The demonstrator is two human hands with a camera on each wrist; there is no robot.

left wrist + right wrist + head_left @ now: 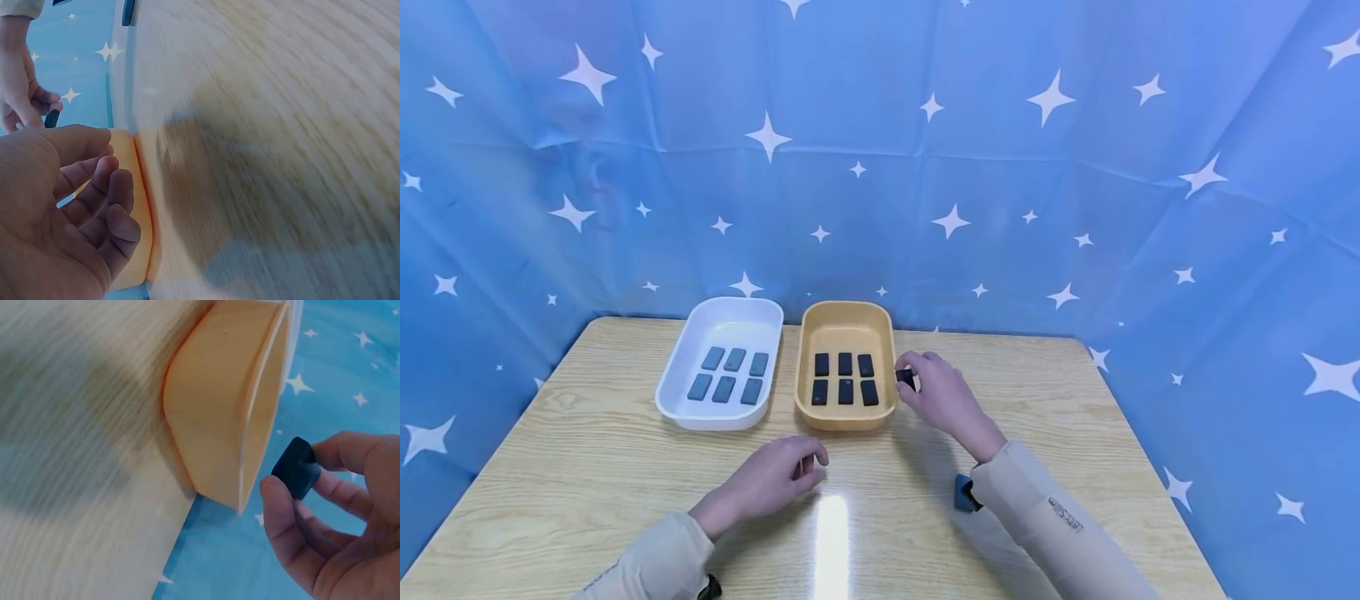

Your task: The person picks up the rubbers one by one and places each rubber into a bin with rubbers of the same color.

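My right hand (942, 396) pinches a small black rectangular block (296, 467) between thumb and fingertips, just beyond the right rim of the yellow bin (802, 402). Inside that bin lie several similar black blocks (846, 392) in two rows. To its left is a white bin (672, 398) with several grey-blue blocks (724, 388), also in two rows. Over the table in front of the bins, my left hand (769, 477) hovers with loosely curled fingers and holds nothing. Its palm and fingers show in the left wrist view, with the yellow bin behind them.
A blue block (962, 493) lies on the wooden table (587, 475) beside my right sleeve, which seems to cover part of it. A blue curtain with white stars (880, 192) hangs behind the table and along both sides.
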